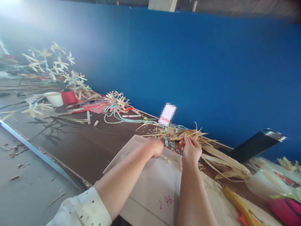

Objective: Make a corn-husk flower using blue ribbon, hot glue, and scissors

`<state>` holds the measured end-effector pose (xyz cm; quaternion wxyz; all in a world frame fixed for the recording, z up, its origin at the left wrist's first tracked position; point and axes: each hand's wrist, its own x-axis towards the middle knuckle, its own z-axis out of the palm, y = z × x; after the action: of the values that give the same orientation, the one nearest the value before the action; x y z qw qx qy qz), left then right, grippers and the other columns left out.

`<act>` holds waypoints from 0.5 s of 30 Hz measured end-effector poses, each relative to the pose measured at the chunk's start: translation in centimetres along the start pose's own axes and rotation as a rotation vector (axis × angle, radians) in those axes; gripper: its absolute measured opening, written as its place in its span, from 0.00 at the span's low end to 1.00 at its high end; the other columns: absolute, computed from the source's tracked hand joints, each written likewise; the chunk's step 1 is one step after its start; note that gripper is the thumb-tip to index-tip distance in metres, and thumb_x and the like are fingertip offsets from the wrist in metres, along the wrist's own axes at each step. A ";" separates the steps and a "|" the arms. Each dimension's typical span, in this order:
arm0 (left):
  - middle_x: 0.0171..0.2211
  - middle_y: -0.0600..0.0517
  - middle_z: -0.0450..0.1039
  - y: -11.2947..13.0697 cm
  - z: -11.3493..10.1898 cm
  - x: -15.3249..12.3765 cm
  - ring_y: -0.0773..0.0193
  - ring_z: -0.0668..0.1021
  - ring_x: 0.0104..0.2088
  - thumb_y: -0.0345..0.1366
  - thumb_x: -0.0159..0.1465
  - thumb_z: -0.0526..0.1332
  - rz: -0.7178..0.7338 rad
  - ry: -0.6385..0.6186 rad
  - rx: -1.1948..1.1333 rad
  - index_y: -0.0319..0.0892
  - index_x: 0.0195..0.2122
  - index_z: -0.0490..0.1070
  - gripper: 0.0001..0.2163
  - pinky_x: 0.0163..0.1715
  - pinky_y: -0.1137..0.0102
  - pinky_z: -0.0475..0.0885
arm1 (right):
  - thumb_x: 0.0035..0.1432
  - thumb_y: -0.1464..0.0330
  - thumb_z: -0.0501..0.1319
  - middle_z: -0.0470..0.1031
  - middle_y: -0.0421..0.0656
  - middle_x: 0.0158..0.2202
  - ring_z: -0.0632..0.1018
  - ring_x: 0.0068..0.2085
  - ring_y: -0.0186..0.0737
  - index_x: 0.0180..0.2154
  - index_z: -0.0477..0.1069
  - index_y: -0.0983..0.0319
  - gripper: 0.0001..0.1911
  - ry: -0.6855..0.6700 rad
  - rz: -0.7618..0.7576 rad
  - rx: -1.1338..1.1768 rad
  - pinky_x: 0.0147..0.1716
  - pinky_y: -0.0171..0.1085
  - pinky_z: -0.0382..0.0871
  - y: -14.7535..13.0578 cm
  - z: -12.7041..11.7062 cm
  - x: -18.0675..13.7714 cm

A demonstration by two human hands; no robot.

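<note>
Left hand (155, 147) curls over the carton (150, 188), grip hidden; right hand (192, 150) pinches, contents unclear; dried husk strips (237, 168) right of it appear light, brittle, best gripped mid-length

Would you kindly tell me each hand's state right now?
Left hand: curled; hold cannot be told.
Right hand: partly curled beside dried strips; hold unclear.

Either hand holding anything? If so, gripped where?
Cannot tell. The right hand pinches in front of the dry strips, any held piece blending in; the left hand is curled, fingertips hidden.
</note>
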<state>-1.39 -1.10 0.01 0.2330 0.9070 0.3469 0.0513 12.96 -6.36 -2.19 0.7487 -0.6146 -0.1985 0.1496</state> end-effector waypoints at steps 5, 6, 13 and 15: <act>0.20 0.50 0.74 0.2 -1.9 -0.7 0.60 0.75 0.26 0.28 0.40 0.65 0.046 -0.167 -0.018 0.41 0.22 0.75 0.06 0.28 0.71 0.68 | 0.42 0.65 0.65 0.77 0.41 0.26 0.72 0.19 0.31 0.26 0.72 0.61 0.07 -0.006 0.043 0.044 0.11 0.27 0.56 -0.1 0.1 -0.3; 0.22 0.50 0.75 0.1 -2.1 -0.8 0.61 0.75 0.25 0.29 0.42 0.63 0.081 -0.201 -0.097 0.41 0.23 0.75 0.06 0.27 0.72 0.68 | 0.42 0.66 0.65 0.77 0.41 0.26 0.72 0.19 0.31 0.26 0.71 0.61 0.07 -0.003 0.050 0.050 0.11 0.27 0.56 -0.2 0.2 -0.3; 0.27 0.50 0.77 -0.2 -2.9 -0.9 0.64 0.76 0.27 0.32 0.47 0.61 0.053 -0.207 -0.353 0.41 0.28 0.75 0.06 0.28 0.73 0.69 | 0.42 0.65 0.65 0.77 0.42 0.27 0.71 0.19 0.31 0.26 0.71 0.62 0.08 -0.004 0.054 0.058 0.11 0.26 0.56 -0.2 0.2 -0.3; 0.25 0.48 0.76 -0.1 -2.7 -0.9 0.59 0.76 0.28 0.32 0.44 0.65 -0.058 -0.155 -0.103 0.41 0.25 0.75 0.06 0.30 0.70 0.70 | 0.42 0.65 0.65 0.77 0.42 0.27 0.71 0.20 0.31 0.26 0.72 0.62 0.08 -0.013 0.033 0.048 0.11 0.26 0.56 0.0 0.2 -0.2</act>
<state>-2.81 -0.52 2.42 0.3069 0.8847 0.3507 -0.0080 12.64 -6.30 -2.13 0.7592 -0.5988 -0.1896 0.1708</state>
